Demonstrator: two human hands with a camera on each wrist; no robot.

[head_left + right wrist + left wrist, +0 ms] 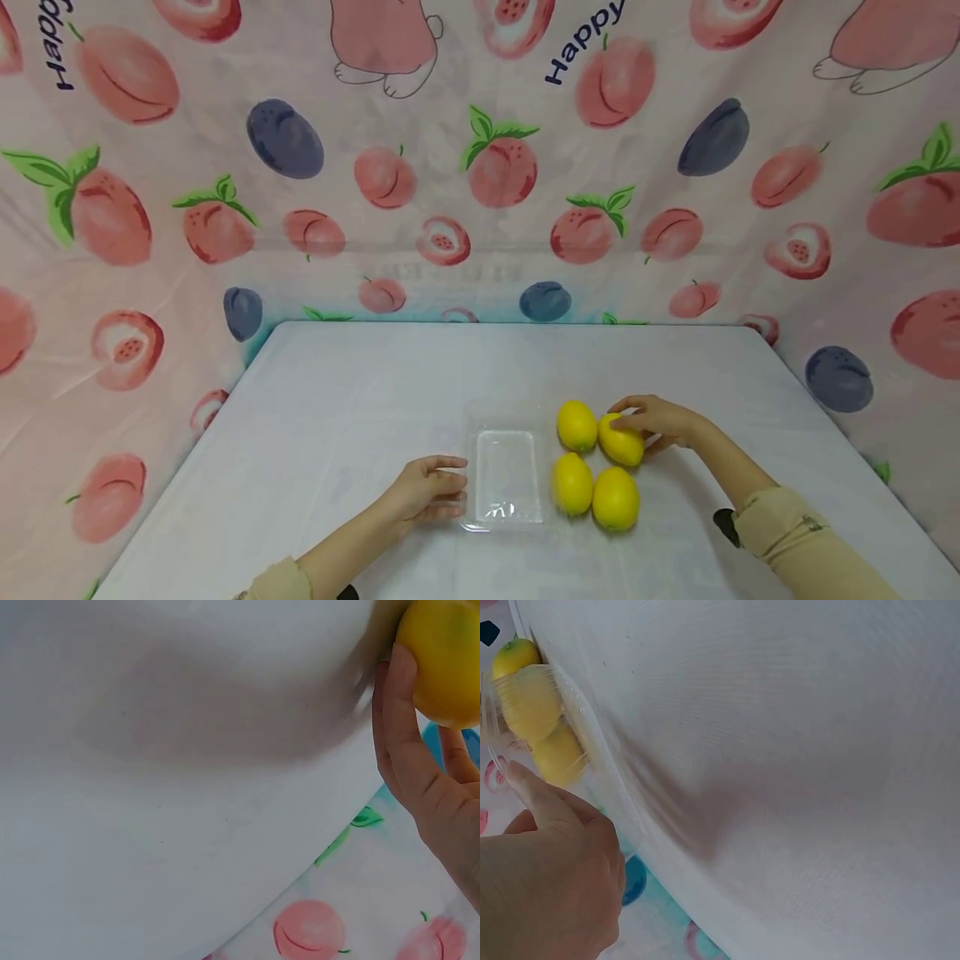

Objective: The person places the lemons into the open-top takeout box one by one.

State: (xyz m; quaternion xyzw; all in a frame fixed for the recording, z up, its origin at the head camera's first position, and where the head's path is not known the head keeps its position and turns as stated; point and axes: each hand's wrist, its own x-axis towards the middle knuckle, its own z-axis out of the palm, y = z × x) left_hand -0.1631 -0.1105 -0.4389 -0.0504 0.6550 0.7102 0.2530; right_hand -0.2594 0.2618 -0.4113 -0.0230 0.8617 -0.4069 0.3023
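My right hand (662, 418) grips a yellow lemon (621, 440), with fingers on its far side and right side. In the right wrist view the fingers (405, 712) curve along that lemon (448, 664). Three more lemons lie close by: one at the upper left (577, 426), one at the lower left (572, 484) and one at the front (616, 498). To their left sits a clear plastic box (507, 477). My left hand (429, 492) touches the box's left edge with extended fingers. In the left wrist view a fingertip meets the clear rim (493, 742), and lemons show through the plastic.
The white tabletop (360, 400) extends around the box and lemons. Behind it and at both sides hangs a cloth (420, 125) printed with peaches, plums and rabbits. The table's back edge runs along the foot of this cloth.
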